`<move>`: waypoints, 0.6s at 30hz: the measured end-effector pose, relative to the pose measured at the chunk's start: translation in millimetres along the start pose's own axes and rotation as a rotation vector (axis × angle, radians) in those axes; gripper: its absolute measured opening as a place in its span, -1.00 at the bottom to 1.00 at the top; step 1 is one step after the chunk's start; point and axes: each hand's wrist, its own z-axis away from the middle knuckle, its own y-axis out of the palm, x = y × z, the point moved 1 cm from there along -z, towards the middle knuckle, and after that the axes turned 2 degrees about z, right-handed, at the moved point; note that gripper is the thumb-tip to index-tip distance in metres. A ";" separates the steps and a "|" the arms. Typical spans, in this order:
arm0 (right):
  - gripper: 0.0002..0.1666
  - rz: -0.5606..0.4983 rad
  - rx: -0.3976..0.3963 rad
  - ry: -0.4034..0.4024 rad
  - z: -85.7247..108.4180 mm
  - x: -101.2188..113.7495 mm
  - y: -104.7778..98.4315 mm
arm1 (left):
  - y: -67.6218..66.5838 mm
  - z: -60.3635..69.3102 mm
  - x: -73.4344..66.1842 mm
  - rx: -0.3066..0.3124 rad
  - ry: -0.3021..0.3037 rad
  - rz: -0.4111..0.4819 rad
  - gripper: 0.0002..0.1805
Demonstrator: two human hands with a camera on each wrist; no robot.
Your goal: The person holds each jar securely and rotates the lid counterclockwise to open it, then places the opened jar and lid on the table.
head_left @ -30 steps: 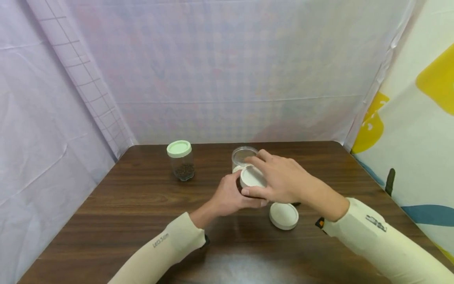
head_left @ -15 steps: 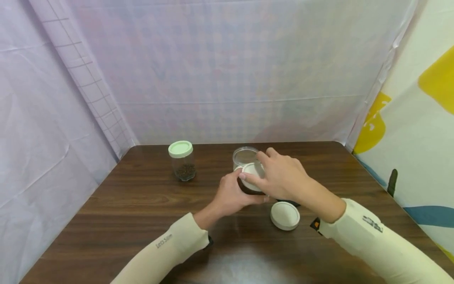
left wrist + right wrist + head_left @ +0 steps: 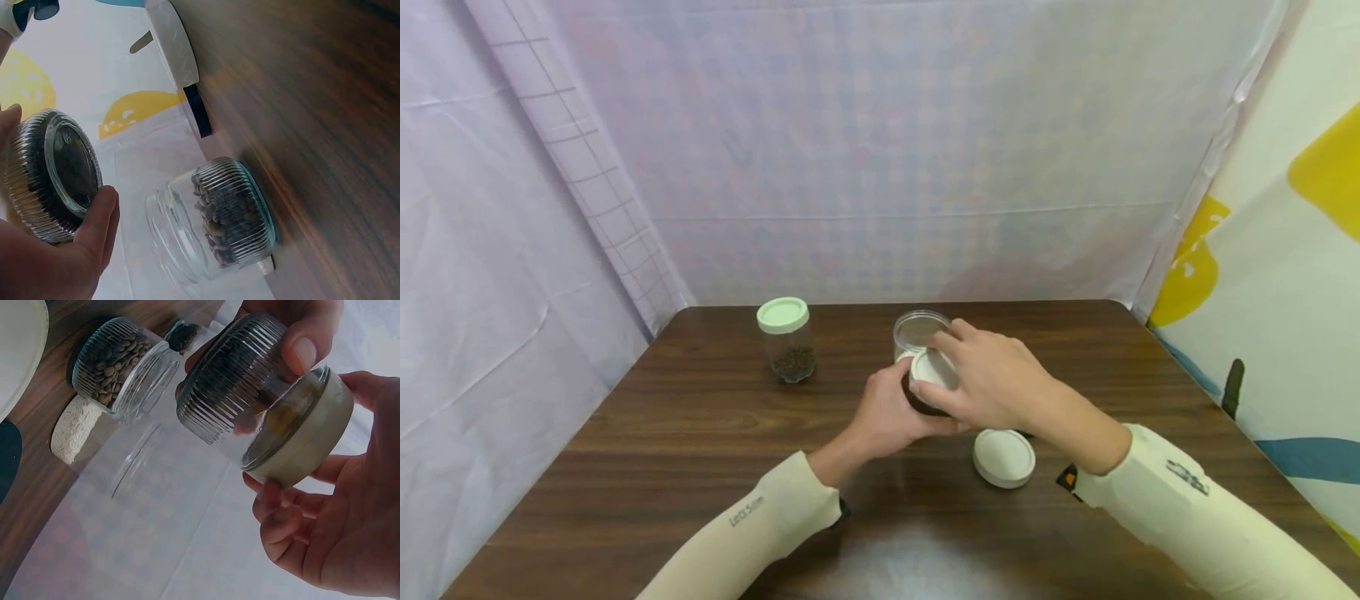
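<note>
My left hand (image 3: 895, 412) grips a ribbed glass jar (image 3: 53, 175) with dark contents, holding it tilted above the table. The fingers and thumb of my right hand (image 3: 996, 375) pinch the rim of its white lid (image 3: 306, 437), which sits on the jar mouth. Whether the lid is fastened I cannot tell. Just behind my hands stand an uncovered clear jar (image 3: 920, 328), an uncovered ribbed jar of brown bean-like pieces (image 3: 228, 212) and a container of white grains (image 3: 76, 430). A loose white lid (image 3: 1003, 459) lies on the table near my right wrist.
A jar with a pale green lid (image 3: 784, 317) and dark contents stands at the back left of the wooden table (image 3: 700, 433). Pale cloths hang behind the table and along both sides. Part of a dark object shows beside the loose lid.
The fingers of my right hand have shifted around the rim of the lid, and the held jar's tilt differs slightly. My left hand has kept its grip.
</note>
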 end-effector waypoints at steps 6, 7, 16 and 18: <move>-0.34 -0.027 0.036 -0.086 2.2 -1.9 1.8 | 0.8 0.5 3.2 -0.018 -0.017 -0.025 -0.12; -0.35 -0.031 0.037 -0.096 2.4 -2.0 1.9 | 0.8 0.6 3.5 -0.019 -0.016 -0.026 -0.12; -0.37 -0.037 0.033 -0.181 3.6 -4.2 4.0 | 1.3 1.0 4.7 -0.011 -0.012 -0.022 -0.16; -0.35 -0.040 0.043 -0.194 3.9 -4.8 4.0 | 1.1 1.6 4.9 -0.003 -0.016 -0.010 -0.15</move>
